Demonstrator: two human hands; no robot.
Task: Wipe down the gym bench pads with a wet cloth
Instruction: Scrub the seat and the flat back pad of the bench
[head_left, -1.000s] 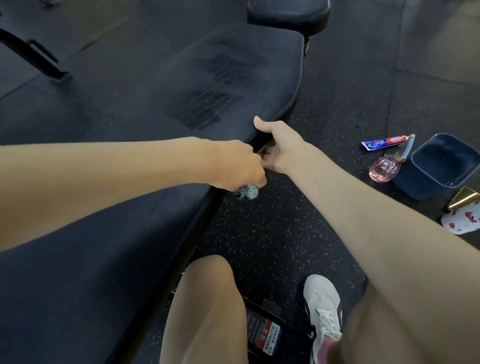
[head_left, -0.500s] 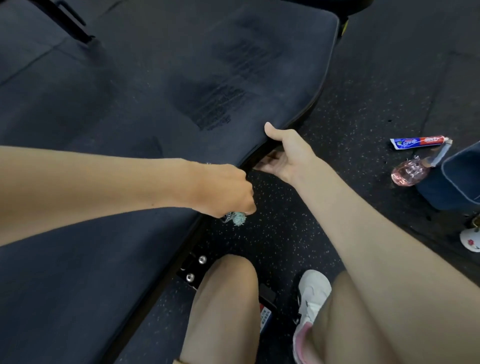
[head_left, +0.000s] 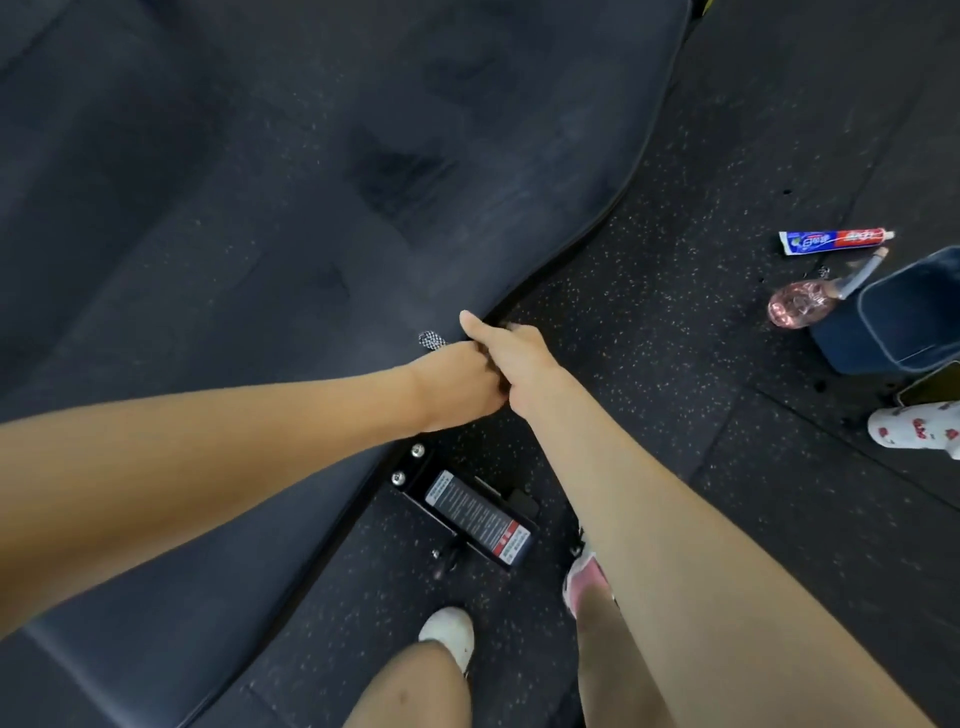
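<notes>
We find both hands meeting at the right-hand rim of the bench pad (head_left: 291, 218), about midway along the stretch in view. The left hand (head_left: 457, 384) is closed in a fist around the cloth (head_left: 431, 340), of which only a small checked corner pokes out above the knuckles, so we cannot tell the cloth's own long axis. The right hand (head_left: 514, 358) touches the left one. Its thumb lies along the top of the rim and its fingers curl out of sight below, which we judge to be a grip on the edge. The pad's long axis runs from the lower left near us to the upper right, and nearly all its surface lies left of and beyond the hands. The left forearm crosses over the pad, so we judge that the cloth hand is better placed to sweep inward and along that axis.
</notes>
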